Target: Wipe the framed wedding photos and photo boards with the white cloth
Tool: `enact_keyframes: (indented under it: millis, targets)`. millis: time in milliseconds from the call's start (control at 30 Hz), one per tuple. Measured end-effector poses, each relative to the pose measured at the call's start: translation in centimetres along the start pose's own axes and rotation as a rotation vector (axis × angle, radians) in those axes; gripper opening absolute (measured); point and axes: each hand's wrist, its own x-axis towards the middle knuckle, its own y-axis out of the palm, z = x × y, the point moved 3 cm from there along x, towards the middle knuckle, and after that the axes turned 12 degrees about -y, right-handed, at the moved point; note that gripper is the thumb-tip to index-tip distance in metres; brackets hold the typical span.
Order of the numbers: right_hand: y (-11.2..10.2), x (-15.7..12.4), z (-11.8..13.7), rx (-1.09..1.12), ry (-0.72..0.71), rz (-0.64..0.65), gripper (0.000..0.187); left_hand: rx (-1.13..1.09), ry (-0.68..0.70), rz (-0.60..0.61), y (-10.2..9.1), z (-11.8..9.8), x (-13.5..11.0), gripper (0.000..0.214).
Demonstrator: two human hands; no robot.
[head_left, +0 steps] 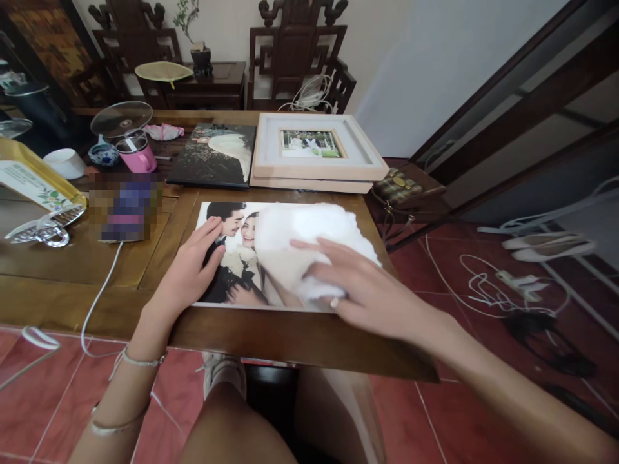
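Note:
A large wedding photo print point(236, 241) lies flat near the front edge of a wooden table point(271, 335). My left hand point(191, 270) rests flat on its left side, fingers spread and open. My right hand point(358, 287) presses a white cloth point(300, 241) onto the right part of the print, fingers stretched over the cloth. The cloth hides much of the picture's right half.
Behind the print lie a dark wedding photo canvas point(215, 154) and a stacked white frame point(314, 151). A pink mug point(138, 154), bowls, a small fan point(120, 118) and a cable sit to the left. Carved chairs stand behind; cords and shoes lie on the red floor at right.

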Motion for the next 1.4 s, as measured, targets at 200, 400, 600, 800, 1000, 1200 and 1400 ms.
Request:
enact_keyframes:
  millis: [200, 400, 600, 800, 1000, 1200, 1400]
  targets:
    - [-0.1, 1.3, -7.4, -0.033, 0.158, -0.111, 0.030, -0.010, 0.001, 0.002, 0.0, -0.1, 0.0, 0.051]
    - [0.5, 0.3, -7.3, -0.073, 0.141, -0.207, 0.028, -0.014, 0.012, 0.001, 0.1, 0.1, 0.0, 0.050]
    - [0.3, -2.3, 0.5, -0.030, 0.077, -0.126, 0.026, 0.000, 0.017, -0.001, 0.1, 0.1, 0.1, 0.051]
    - [-0.1, -3.4, 5.6, 0.110, -0.088, -0.011, 0.039, 0.020, 0.023, 0.004, 0.1, 0.2, 0.1, 0.051]
    - [-0.4, -2.2, -0.3, 0.120, -0.013, -0.055, 0.031, 0.028, 0.020, -0.001, 0.0, 0.3, 0.1, 0.051]
    - [-0.5, -0.7, -7.7, 0.120, 0.205, -0.135, 0.019, 0.011, 0.015, 0.007, -0.1, 0.0, 0.0, 0.051]
    - [-0.2, -0.8, -8.8, 0.174, 0.330, -0.278, 0.015, 0.007, 0.024, 0.004, 0.0, 0.1, 0.1, 0.052]
